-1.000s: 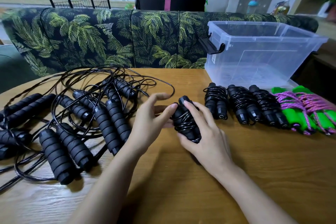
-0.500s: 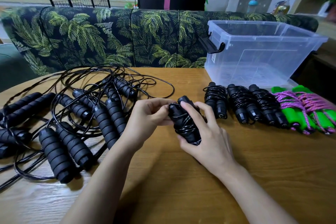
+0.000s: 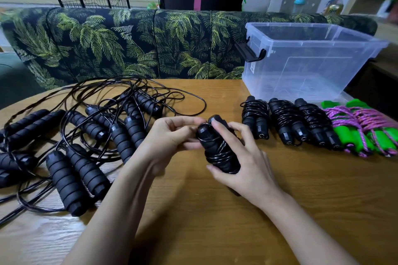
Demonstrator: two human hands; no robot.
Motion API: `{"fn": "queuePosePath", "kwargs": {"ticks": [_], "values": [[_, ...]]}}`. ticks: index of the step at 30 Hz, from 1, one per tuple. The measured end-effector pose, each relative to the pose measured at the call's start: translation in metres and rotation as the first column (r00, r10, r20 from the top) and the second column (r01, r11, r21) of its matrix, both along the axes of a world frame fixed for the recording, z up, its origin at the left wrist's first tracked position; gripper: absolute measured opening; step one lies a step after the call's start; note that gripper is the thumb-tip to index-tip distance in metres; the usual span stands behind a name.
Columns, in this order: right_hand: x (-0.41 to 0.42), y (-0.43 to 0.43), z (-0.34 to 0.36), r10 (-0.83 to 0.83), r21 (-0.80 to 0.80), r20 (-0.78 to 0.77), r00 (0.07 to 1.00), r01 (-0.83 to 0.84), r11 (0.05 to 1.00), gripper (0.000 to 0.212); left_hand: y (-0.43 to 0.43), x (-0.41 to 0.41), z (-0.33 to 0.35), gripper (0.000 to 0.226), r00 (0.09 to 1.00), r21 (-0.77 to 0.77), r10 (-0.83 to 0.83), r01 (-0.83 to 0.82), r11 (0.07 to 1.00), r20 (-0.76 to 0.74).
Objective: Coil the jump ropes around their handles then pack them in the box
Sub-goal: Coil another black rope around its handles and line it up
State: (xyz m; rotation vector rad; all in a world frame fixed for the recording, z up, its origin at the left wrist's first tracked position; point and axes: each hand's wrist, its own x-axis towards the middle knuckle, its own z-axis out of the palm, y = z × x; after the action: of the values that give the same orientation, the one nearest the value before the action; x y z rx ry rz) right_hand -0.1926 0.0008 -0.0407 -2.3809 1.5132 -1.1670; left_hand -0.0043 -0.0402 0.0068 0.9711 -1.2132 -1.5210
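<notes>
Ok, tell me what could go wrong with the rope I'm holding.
The left hand pinches the cord at the top of the coiled rope that the right hand grips; if that end isn't tucked, the coil may spring loose. The loose ropes lie tangled, so pulling the next one could drag others.

Black jump ropes [image 3: 90, 130] with ribbed black handles, one wound rope [image 3: 219, 153] all black, and two green-handled ropes [image 3: 346, 135] wrapped in purple cord, on a honey-brown, wood-grain table [image 3: 215, 221]. The box [image 3: 301, 64] is clear with a black latch [image 3: 249, 54]; the sofa [image 3: 107, 45] is dark, printed with green palm fronds.
</notes>
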Motion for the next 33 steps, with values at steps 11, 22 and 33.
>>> {"fn": "queuePosePath", "kwargs": {"ticks": [11,22,33], "values": [[0.005,-0.002,-0.006,-0.011,-0.126,0.090,0.996,0.022,0.992,0.076,-0.008,-0.002,-0.009,0.034,0.995,0.144,-0.057,0.068,0.987,-0.083],[0.007,-0.013,-0.008,-0.095,0.010,0.216,0.972,0.095,0.995,0.073,-0.011,-0.017,-0.027,0.020,0.995,0.080,0.037,-0.029,0.996,-0.095],[-0.016,-0.012,0.002,-0.272,0.266,0.237,0.933,0.208,0.941,0.087,-0.010,-0.023,-0.035,0.032,0.999,0.011,0.030,-0.030,0.999,-0.019]]}}
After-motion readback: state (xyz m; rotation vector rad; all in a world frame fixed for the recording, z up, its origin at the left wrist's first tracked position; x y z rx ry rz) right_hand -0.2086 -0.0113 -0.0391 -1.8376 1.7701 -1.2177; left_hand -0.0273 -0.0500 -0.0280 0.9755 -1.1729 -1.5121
